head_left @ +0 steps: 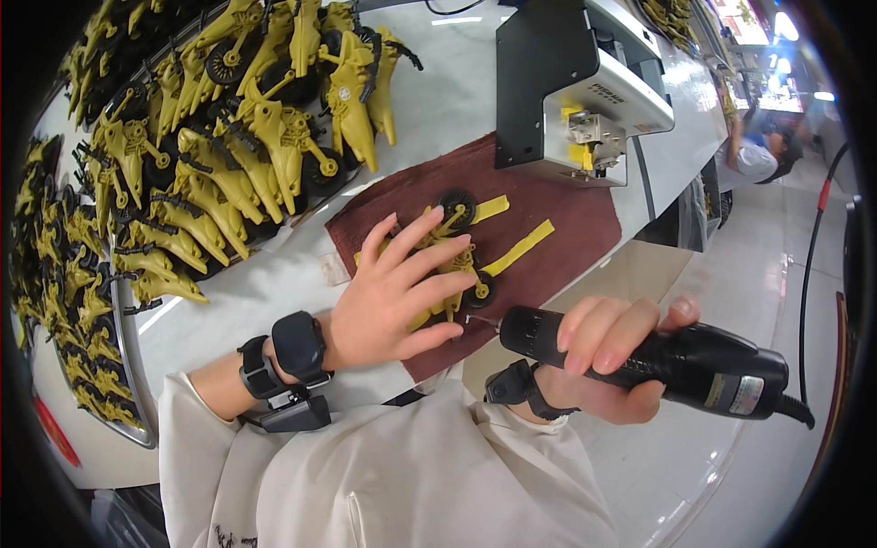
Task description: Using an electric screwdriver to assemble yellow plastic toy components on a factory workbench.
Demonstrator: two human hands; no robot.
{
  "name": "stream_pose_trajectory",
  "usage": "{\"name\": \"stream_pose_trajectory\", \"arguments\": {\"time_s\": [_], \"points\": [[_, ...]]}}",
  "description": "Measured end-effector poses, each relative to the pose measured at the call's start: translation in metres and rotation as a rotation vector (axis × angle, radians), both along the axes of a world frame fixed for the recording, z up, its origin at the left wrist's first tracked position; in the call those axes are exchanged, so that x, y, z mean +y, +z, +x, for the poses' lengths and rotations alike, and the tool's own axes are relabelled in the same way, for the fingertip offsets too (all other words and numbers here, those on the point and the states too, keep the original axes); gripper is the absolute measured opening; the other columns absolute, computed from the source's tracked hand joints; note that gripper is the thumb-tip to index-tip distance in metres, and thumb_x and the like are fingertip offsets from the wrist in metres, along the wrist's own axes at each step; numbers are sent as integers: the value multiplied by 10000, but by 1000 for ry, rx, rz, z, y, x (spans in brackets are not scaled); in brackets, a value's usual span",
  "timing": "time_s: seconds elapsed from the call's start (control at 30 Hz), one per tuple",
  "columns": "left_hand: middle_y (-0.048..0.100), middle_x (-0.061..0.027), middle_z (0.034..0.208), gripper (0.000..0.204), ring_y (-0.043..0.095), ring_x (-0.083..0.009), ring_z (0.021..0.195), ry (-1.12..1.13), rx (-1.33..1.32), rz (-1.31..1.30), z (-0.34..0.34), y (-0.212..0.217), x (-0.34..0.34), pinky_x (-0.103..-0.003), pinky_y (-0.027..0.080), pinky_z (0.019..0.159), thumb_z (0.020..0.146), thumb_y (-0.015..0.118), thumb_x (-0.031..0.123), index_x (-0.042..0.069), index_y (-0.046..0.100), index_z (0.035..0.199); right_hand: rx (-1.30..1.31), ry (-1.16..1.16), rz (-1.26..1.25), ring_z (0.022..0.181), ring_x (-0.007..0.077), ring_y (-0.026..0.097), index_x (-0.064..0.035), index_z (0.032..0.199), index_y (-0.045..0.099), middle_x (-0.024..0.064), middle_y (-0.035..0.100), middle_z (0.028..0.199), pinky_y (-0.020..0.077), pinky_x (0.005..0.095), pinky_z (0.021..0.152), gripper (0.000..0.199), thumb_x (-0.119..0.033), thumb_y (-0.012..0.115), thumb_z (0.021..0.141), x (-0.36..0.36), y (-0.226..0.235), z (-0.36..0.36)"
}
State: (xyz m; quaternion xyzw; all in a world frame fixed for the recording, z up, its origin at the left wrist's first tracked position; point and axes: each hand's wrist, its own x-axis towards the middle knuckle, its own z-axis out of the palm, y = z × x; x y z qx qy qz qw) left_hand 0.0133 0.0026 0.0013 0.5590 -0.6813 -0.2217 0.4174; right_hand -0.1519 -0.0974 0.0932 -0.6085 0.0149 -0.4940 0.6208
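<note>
My left hand (402, 283) lies with its fingers spread over a yellow toy motorcycle (452, 263), partly hiding it; two black wheels show past the fingertips. Under the toy is a dark red cloth (575, 215). My right hand (607, 356) is wrapped round a black electric screwdriver (713, 365), held nearly level. Its thin bit points left, toward the lower wheel and my left thumb. Something small and silvery shows at the bit's end, too small to make out. Two yellow strips (521, 248) lie on the cloth to the right of the toy.
Many similar toy motorcycles (256, 155) are heaped at the far left, some in a tray (128, 384). A black-and-white boxy machine (585, 91) with a metal front stands beyond the cloth. The screwdriver's cord trails right. Another person (749, 160) sits at the far right.
</note>
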Motion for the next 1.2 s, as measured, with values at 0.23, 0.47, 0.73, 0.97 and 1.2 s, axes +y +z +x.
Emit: {"name": "stream_pose_trajectory", "arguments": {"time_s": [0.23, 0.47, 0.73, 0.97, 1.2], "points": [[564, -81, 1203, 249, 364, -345, 1295, -7, 112, -106, 1, 0, 2, -549, 207, 1030, 677, 751, 278, 116, 590, 777, -58, 12, -9, 550, 180, 521, 7, 1276, 275, 74, 501, 765, 419, 334, 577, 560, -306, 539, 895, 10, -2, 6], [580, -68, 1151, 190, 417, -334, 1234, 13, 115, -147, -1, -5, 2, -532, 236, 1007, 681, 729, 228, 114, 579, 707, -65, 1, 23, 548, 177, 513, 8, 1285, 279, 71, 499, 770, 414, 334, 578, 560, -312, 530, 898, 15, -3, 7], [581, -62, 1121, 118, 430, -328, 1210, -7, 70, -175, -1, -5, 3, -537, 247, 985, 694, 706, 198, 126, 615, 706, -87, -47, 124, 554, 233, 566, -35, 1261, 224, 120, 558, 797, 477, 380, 560, 586, -275, 603, 884, 17, -5, 4], [578, -63, 1117, 116, 441, -327, 1197, -10, 53, -182, -1, -5, 3, -540, 252, 980, 700, 703, 194, 127, 608, 707, -62, -40, 136, 551, 235, 570, -35, 1256, 226, 121, 565, 791, 477, 380, 557, 588, -277, 610, 882, 14, -5, 1], [543, -89, 1223, 266, 458, -325, 1179, -1, -28, -284, -4, -10, 7, -523, 255, 990, 713, 730, 327, 154, 652, 899, -57, -46, 164, 522, 235, 568, -20, 1244, 232, 125, 580, 772, 475, 377, 525, 608, -287, 630, 869, 18, -6, 3]]}}
